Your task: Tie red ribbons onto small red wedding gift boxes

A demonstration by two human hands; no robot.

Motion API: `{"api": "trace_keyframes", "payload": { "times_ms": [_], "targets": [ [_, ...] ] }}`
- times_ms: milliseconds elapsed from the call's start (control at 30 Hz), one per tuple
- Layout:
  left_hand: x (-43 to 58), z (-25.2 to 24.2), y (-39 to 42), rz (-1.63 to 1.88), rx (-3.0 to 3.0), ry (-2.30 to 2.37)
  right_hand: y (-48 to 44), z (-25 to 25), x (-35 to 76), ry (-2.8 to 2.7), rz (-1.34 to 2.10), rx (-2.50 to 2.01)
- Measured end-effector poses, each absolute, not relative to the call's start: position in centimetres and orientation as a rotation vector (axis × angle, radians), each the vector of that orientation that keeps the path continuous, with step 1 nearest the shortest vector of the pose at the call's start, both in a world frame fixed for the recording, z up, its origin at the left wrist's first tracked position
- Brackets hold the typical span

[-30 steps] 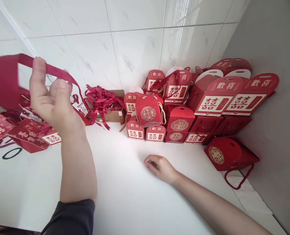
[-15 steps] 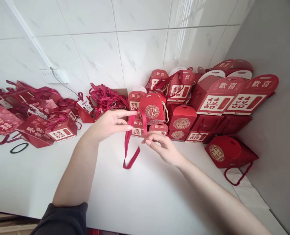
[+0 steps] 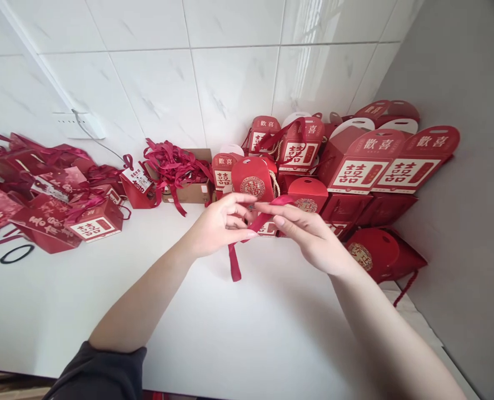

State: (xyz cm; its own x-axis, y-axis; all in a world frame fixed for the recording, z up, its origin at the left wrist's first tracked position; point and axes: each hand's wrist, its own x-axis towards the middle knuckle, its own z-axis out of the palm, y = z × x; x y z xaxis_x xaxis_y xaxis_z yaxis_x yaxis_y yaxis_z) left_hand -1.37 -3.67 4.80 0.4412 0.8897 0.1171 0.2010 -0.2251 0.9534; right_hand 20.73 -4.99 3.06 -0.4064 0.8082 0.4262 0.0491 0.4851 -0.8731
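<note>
A dark red ribbon (image 3: 261, 220) stretches between my two hands above the white table. My left hand (image 3: 219, 225) has its thumb and lower fingers closed around the ribbon, while its index finger reaches out above. The ribbon's loose end hangs below that hand. On the other side, my right hand (image 3: 311, 236) pinches the ribbon between thumb and fingers, and a fold of it rises over the fingers. Just behind the hands stands a red gift box (image 3: 253, 179) with a round gold emblem and a twisted cord handle.
A cardboard box (image 3: 190, 191) piled with red ribbons stands near the tiled wall. Red gift boxes (image 3: 359, 172) are stacked at the right, against a grey panel. More boxes (image 3: 49, 222) lie at the left beside a black ring (image 3: 16, 254). The white table (image 3: 213, 333) extends in front.
Both hands have shifted right, and my right hand has risen. The ribbon, which hung in a loop, now runs slanted between the hands. The view has turned slightly.
</note>
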Motion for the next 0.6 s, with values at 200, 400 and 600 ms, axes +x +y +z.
{"api": "trace_keyframes", "payload": {
  "times_ms": [200,400,600],
  "targets": [
    [-1.4,4.9,-3.3,0.591,1.648,0.92,-5.2,3.7,22.3,-1.677,0.526,-0.852],
    [-1.3,5.7,-4.1,0.382,1.808,0.684,-5.2,3.5,22.7,-1.607,0.333,-0.923],
    [-1.7,6.9,-5.4,0.357,1.908,0.545,-5.1,3.4,23.2,-1.586,0.315,-0.999]
  ]
}}
